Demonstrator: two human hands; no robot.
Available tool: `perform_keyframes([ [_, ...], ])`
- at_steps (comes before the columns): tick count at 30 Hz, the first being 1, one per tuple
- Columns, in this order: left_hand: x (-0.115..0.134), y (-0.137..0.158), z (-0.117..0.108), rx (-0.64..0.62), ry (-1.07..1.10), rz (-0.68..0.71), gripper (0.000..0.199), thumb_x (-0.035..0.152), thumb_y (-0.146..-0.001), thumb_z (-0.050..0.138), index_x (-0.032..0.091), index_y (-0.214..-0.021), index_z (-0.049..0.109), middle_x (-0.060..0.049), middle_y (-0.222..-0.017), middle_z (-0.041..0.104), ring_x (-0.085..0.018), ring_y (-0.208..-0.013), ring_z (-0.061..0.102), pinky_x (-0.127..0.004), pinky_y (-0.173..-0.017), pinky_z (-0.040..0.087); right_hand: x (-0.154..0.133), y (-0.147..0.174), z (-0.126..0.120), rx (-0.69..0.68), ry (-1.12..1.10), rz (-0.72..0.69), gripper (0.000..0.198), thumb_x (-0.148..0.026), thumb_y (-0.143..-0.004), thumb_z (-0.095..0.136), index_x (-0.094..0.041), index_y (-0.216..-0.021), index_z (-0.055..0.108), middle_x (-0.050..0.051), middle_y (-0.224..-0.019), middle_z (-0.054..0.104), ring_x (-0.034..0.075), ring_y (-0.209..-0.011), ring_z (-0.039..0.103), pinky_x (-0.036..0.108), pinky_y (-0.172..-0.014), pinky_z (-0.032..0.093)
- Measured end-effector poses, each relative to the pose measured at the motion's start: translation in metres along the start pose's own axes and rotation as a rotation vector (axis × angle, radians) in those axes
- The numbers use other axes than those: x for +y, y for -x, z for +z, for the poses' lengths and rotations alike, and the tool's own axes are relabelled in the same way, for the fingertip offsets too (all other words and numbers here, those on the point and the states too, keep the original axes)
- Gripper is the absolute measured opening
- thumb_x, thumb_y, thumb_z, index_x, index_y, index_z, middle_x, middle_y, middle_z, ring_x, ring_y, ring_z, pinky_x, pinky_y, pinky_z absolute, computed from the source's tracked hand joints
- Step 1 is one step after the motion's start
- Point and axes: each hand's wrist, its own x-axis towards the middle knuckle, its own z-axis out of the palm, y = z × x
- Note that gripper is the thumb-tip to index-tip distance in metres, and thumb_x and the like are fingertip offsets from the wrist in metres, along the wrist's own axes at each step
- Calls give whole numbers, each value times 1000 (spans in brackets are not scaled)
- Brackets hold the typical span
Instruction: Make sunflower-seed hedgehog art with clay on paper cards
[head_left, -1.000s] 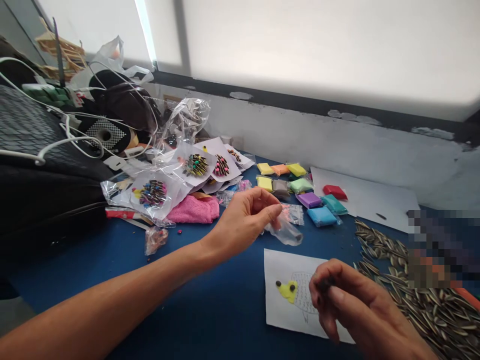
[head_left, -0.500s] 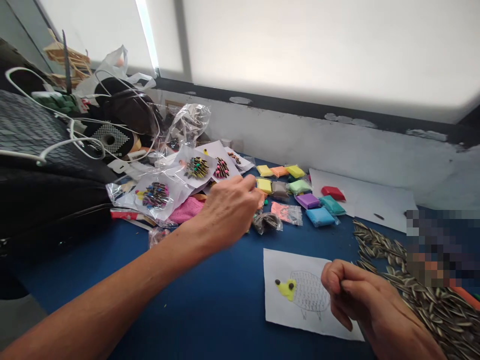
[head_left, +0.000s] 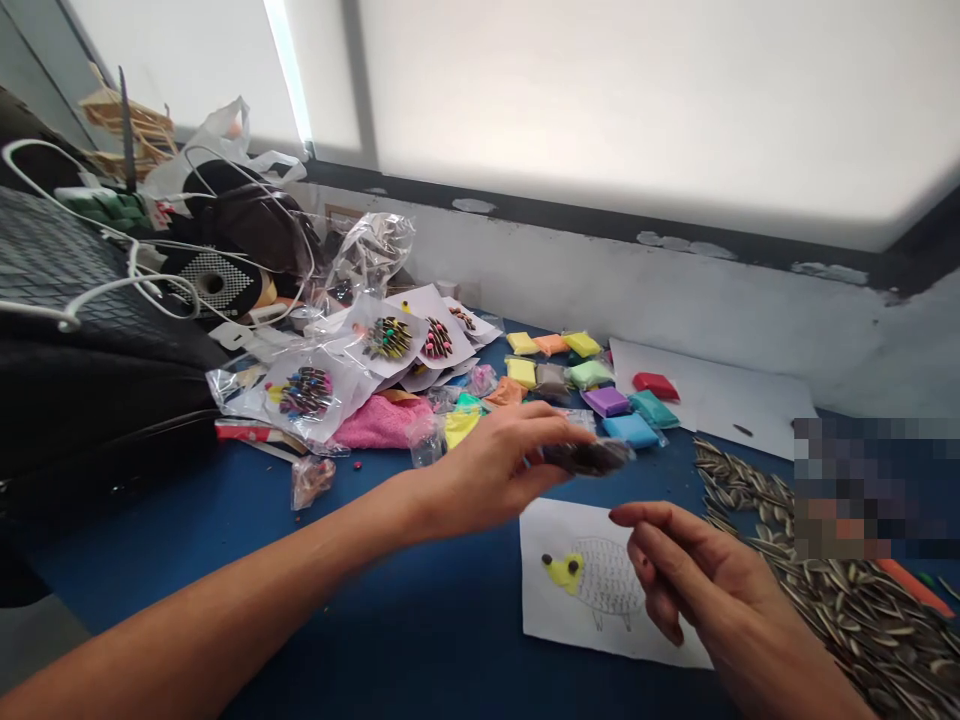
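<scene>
My left hand (head_left: 506, 465) pinches a small clear plastic packet of dark clay (head_left: 592, 457), raised above the blue table. Below the packet lies a white paper (head_left: 541, 628) with a hedgehog drawing (head_left: 600, 580); its face is filled with yellow clay and has a dark nose and eye, while the body is only pencilled. Over the paper's right side hovers my right hand (head_left: 694, 575), its index finger stretched out and the fingers apart, with nothing visible held between them. The hand hides part of the hedgehog's back.
Sunflower seeds (head_left: 862, 610) are heaped at the right. Coloured clay packets (head_left: 606, 402) lie behind the paper, before a white sheet (head_left: 720, 400). Bagged hedgehog pictures (head_left: 390, 338) and a pink cloth (head_left: 379, 420) sit left. A black bag (head_left: 97, 400) stands far left.
My left hand has lifted the dark clay packet from among the other packets and brought it right, towards the paper. The right hand's fingers have opened and its index finger has stretched out.
</scene>
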Motion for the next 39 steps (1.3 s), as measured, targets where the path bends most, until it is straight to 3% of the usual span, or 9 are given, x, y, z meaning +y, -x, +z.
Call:
perform_keyframes([
  [2, 8, 3, 5, -26, 180, -3, 29, 10, -92, 57, 18, -118, 66, -7, -111, 65, -19, -105, 60, -34, -96, 48, 0, -1, -3, 19, -40, -24, 44, -64, -81, 67, -21, -83, 62, -4, -68, 51, 9, -52, 45, 21, -45, 41],
  [7, 14, 6, 13, -126, 326, -63, 41, 6, -82, 66, 18, -121, 68, -10, -122, 57, -22, -113, 59, -37, -101, 47, -2, 1, -6, -52, -6, -38, 51, -66, -87, 59, -21, -65, 53, -5, -57, 42, 10, -52, 40, 22, -48, 40],
  [10, 14, 5, 12, -147, 533, -201, 43, 23, -83, 73, 18, -125, 65, -11, -126, 60, -25, -117, 58, -39, -101, 48, -1, 2, -5, -55, -85, -37, 46, -60, -88, 62, -21, -66, 50, -6, -58, 40, 9, -53, 37, 21, -48, 36],
  [13, 13, 2, 14, -125, 700, -425, 49, 39, -91, 65, 18, -134, 54, -13, -121, 63, -22, -98, 66, -39, -85, 56, 1, 3, -3, -96, -83, -31, 45, -61, -90, 59, -22, -69, 49, -7, -57, 41, 9, -52, 35, 20, -49, 36],
  [16, 13, 1, 17, -303, 896, -537, 40, 43, -97, 56, 12, -122, 57, -11, -96, 67, -16, -66, 68, -32, -63, 58, 1, 4, -1, -138, -16, -71, 42, -61, -91, 58, -23, -73, 53, -7, -55, 44, 8, -51, 36, 19, -49, 35],
  [19, 12, 1, 18, -328, 1025, -531, 28, 36, -97, 56, 11, -106, 63, -6, -82, 67, -12, -55, 65, -26, -57, 55, -1, 6, -3, -180, 7, -123, 37, -59, -89, 61, -25, -78, 58, -7, -55, 45, 8, -51, 38, 19, -50, 36],
  [23, 7, 2, 17, -269, 1126, -523, 27, 32, -92, 65, 13, -111, 67, -3, -73, 67, -11, -54, 65, -23, -57, 54, 0, 6, -6, -221, -3, -116, 33, -57, -90, 62, -25, -81, 62, -6, -60, 48, 9, -54, 41, 20, -51, 39],
  [32, 6, 2, 16, -284, 1198, -521, 34, 45, -87, 71, 14, -100, 66, -3, -83, 67, -9, -61, 64, -23, -64, 51, 2, 3, -5, -135, -32, -70, 39, -59, -93, 55, -24, -76, 59, -5, -60, 49, 10, -55, 40, 21, -54, 39],
  [39, 4, 5, 12, -388, 1079, -523, 35, 37, -84, 75, 14, -108, 66, -4, -83, 68, -11, -66, 63, -25, -67, 50, 5, 0, -12, -84, 266, -203, 45, -58, -95, 50, -23, -70, 63, -2, -62, 51, 12, -59, 47, 22, -56, 40],
])
